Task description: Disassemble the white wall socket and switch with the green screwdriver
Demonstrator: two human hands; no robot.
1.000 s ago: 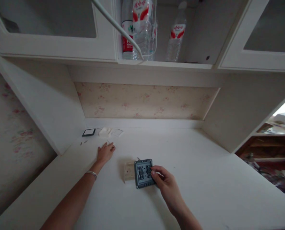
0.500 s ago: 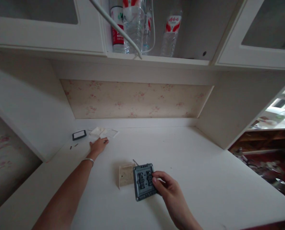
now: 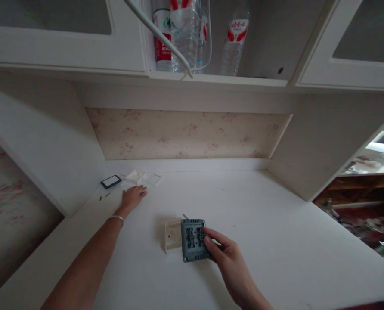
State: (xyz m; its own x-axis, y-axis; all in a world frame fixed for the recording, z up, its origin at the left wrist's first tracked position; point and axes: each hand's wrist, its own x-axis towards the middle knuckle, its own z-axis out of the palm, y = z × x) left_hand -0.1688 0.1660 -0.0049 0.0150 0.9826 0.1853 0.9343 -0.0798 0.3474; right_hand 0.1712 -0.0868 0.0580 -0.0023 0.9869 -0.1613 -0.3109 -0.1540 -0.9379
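Observation:
My right hand (image 3: 226,256) pinches the right edge of a square dark-grey wall switch plate (image 3: 188,254) between thumb and fingers. Its face with two rows of black fittings shows. Behind and to its left is a cream mounting box (image 3: 172,236), partly covered by the plate. A thin metal piece (image 3: 184,216) sticks out above the plate's top left corner. My left hand (image 3: 134,198) reaches to the back left, fingers stretched out over the table, beside white plastic pieces (image 3: 136,175) and a clear cover (image 3: 154,179). Nothing in its fingers can be made out.
A black-framed rectangular piece (image 3: 111,181) lies at the back left, with two small dark bits (image 3: 100,198) in front of it. White side panels flank the white tabletop (image 3: 269,241). Overhead, a cupboard shelf holds plastic bottles (image 3: 235,45), and a white cable (image 3: 159,34) hangs down.
The switch plate in my right hand has turned slightly more upright. My left fingers have spread a little at nearly the same spot. The whole view has shifted slightly.

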